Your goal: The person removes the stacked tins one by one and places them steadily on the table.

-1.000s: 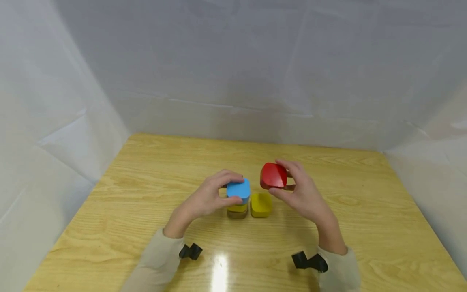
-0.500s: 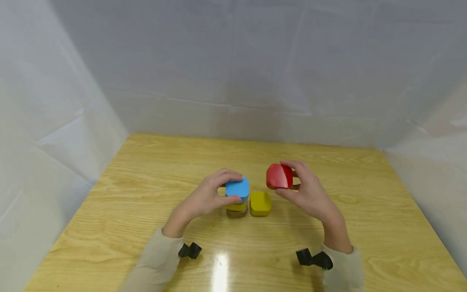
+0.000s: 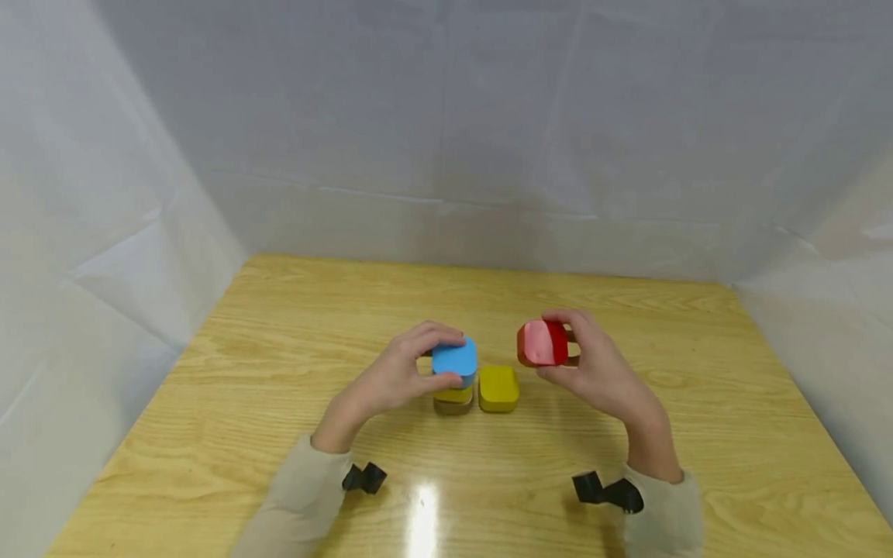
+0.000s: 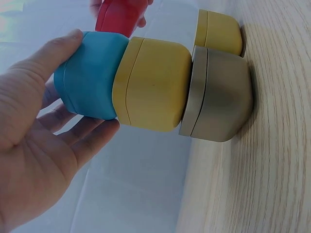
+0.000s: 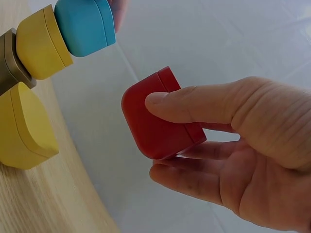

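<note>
item, red block (image 3: 543, 343): rounded-square red piece with a seam round its middle, glossy, one broad face catching the light in my head view; i see it held off the bench (image 3: 279, 372), tilted on edge, up and to the right of the stack; my right hand (image 3: 600, 376) grips it, thumb (image 5: 204, 104) laid across the near face, the other fingers curled under and behind it; it touches nothing else

item, blue block (image 3: 455, 360): same rounded-square form, matte sky blue; it sits at the top of the stack; my left hand (image 3: 391, 380) grips it, thumb (image 4: 46, 58) on one side, fingers (image 4: 90, 141) curled against the other; whether it sits squarely on the piece below i cannot tell, though the left wrist view shows it pressed against that piece

item, yellow block in the stack (image 4: 153, 85): mustard yellow, seam near one end; lies between the blue block and the grey-brown block (image 4: 218, 97), touching both

item, grey-brown block: dull metallic tone, base of the stack, resting on the bench

item, loose yellow block (image 3: 498, 388): alone on the bench, just beside the stack on its right, below the red block and apart from it; neither hand touches it

surround: pale wood-grain bench, white sheeting (image 3: 446, 116) on three sides
</note>
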